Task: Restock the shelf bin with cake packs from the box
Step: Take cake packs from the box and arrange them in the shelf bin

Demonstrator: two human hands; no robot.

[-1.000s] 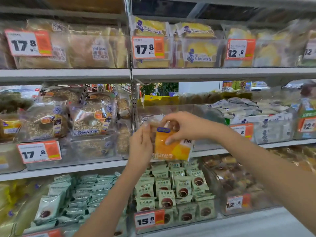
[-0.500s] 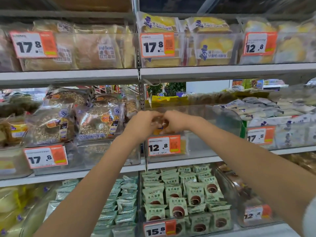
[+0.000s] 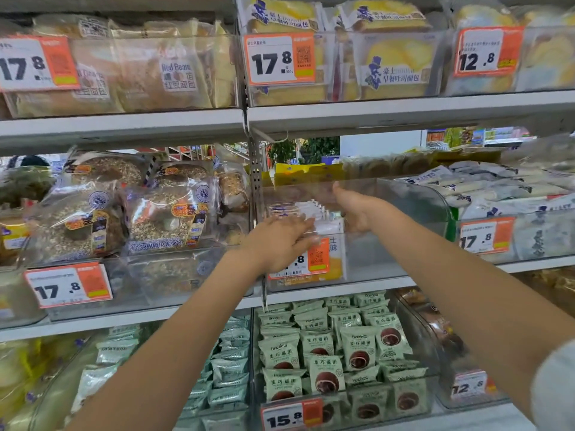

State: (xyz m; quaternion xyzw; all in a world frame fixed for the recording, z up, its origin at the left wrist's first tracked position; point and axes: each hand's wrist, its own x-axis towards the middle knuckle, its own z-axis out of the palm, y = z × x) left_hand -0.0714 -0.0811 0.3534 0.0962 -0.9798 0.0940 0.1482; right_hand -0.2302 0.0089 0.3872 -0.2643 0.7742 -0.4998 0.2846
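A clear plastic shelf bin (image 3: 404, 209) sits on the middle shelf, right of the upright post. A row of white cake packs (image 3: 295, 210) stands in its left part. The front cake pack (image 3: 335, 248), white and orange, stands behind the bin's front wall, partly behind the price tag (image 3: 311, 259). My left hand (image 3: 280, 244) reaches over the bin's front, its fingers stretched flat on top of the front pack. My right hand (image 3: 353, 211) is inside the bin against the pack's right side, thumb raised, fingers hidden. The box is out of view.
Bagged seeded bread (image 3: 161, 219) fills the bin to the left. White and blue packs (image 3: 497, 194) fill the bin to the right. Green snack packs (image 3: 326, 346) lie on the shelf below, and bread bins (image 3: 389, 66) on the shelf above. The right part of the clear bin holds nothing.
Both hands carried the orange and white pack up from in front of the shelf and into the bin. It now stands at the front of the row, and my fingers have loosened on it.
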